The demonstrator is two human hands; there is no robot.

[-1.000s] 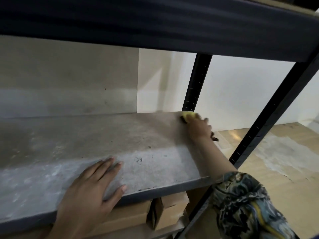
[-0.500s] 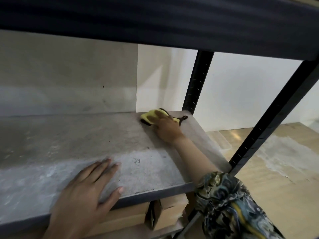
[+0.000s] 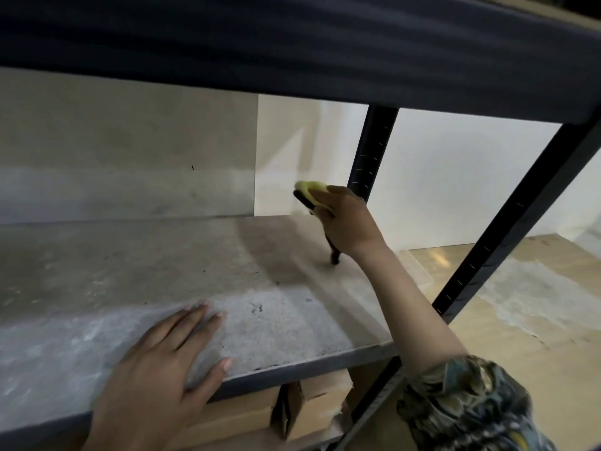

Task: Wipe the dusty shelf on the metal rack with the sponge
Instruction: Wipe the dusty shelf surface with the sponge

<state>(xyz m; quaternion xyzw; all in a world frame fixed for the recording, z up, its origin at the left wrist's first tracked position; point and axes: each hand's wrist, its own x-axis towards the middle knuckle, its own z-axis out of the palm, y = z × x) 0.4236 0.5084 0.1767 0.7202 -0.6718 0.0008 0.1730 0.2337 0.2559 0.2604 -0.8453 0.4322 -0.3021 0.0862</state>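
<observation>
While the left hand (image 3: 156, 369) lies flat on the shelf (image 3: 260, 307), the right hand (image 3: 348, 222) grips the sponge (image 3: 310, 187) above its far corner.

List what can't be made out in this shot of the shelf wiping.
- Sponge: mostly covered by the right hand; whether it touches the shelf is unclear, head view.
- Dark strap under the hand: blurred, unidentifiable.
- Cardboard boxes: hidden by the shelf edge.
- Left hand: wrist cut off by the bottom frame edge.

No readable text, labels, brands or numbers anywhere in view.
</observation>
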